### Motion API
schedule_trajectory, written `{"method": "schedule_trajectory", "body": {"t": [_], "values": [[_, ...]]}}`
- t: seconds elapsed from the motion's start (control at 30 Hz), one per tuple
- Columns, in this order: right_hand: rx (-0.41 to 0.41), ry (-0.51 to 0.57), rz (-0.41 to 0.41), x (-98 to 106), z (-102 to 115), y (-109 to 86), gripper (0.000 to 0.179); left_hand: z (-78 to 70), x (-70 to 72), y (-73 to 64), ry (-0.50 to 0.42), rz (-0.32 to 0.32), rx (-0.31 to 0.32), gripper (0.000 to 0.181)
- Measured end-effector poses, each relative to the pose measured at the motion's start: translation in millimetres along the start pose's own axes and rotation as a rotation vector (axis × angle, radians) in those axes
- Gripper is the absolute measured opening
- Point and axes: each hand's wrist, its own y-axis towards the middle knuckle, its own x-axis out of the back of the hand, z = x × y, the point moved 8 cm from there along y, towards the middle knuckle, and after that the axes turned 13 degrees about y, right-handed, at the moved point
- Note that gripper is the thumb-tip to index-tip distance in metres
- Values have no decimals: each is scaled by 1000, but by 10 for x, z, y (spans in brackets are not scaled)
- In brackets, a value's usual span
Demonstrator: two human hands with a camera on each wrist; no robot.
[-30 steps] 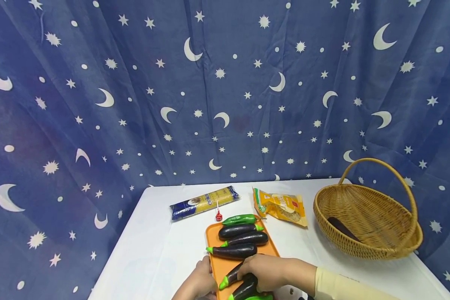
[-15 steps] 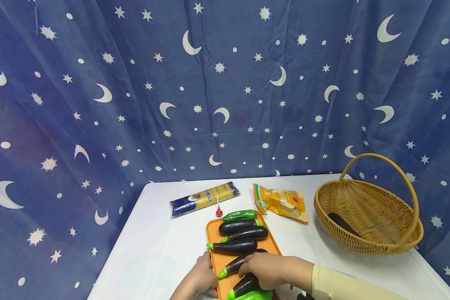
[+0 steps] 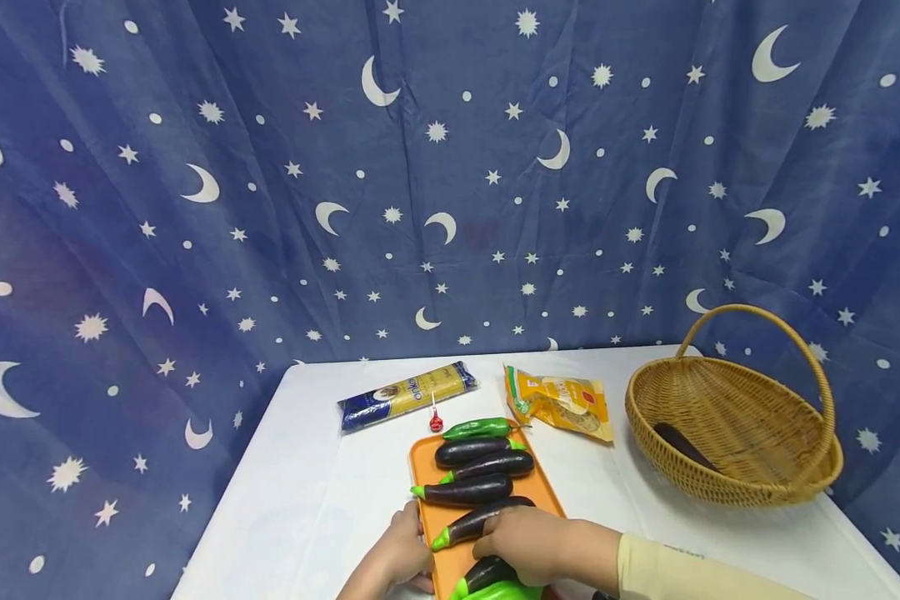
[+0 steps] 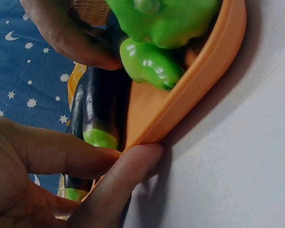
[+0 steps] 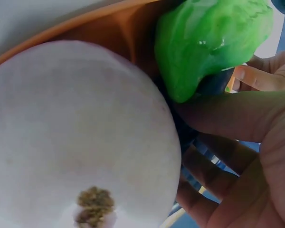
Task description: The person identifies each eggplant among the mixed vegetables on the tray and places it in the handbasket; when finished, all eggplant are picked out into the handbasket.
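In the head view an orange tray (image 3: 446, 568) holds a row of dark eggplants with bright green stem ends. Its left rim is pinched between the thumb and fingers of my left hand (image 3: 396, 552), shown close up in the left wrist view. My right hand (image 3: 525, 543) grips the nearest eggplant (image 3: 487, 573) from above, its far part covered by the hand. Another eggplant (image 3: 471, 525) lies just beyond. Beside the gripped one sits a green bell pepper (image 4: 166, 21). A large pale bulb, like an onion (image 5: 80, 128), fills much of the right wrist view.
A green chili pepper (image 3: 477, 428) lies at the tray's far end. Beyond are a red lollipop (image 3: 436, 422), a blue-yellow pasta packet (image 3: 409, 397) and an orange food bag (image 3: 562, 405). A wicker basket (image 3: 757, 492) containing one dark eggplant (image 3: 682, 446) stands right.
The second-nearest eggplant has shifted slightly toward the tray's far end. My right hand has come off it onto the nearest one. The left hand keeps its place at the rim.
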Motion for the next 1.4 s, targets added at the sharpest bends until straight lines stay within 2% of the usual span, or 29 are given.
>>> {"method": "schedule_trajectory", "body": {"t": [0.27, 0.6, 0.8, 0.97, 1.07, 1.33, 1.4], "values": [[30, -76, -8, -41, 24, 4, 65, -3, 25, -19, 25, -13, 4, 87], [63, -66, -30, -7, 40, -25, 66, -19, 9, -3, 26, -1, -6, 84], [98, 63, -74, 142, 70, -52, 67, 5, 11, 9, 58, 6, 18, 87], [60, 176, -72, 229, 42, -68, 78, -3, 0, 16, 23, 25, 6, 83], [57, 239, -88, 292, 41, -86, 78, -3, -2, 14, 15, 31, 8, 82], [120, 286, -173, 535, 21, -154, 70, -50, 13, -32, 12, 26, -41, 85], [129, 306, -194, 588, 10, -171, 70, -27, 19, -36, 22, 21, -31, 86]]}}
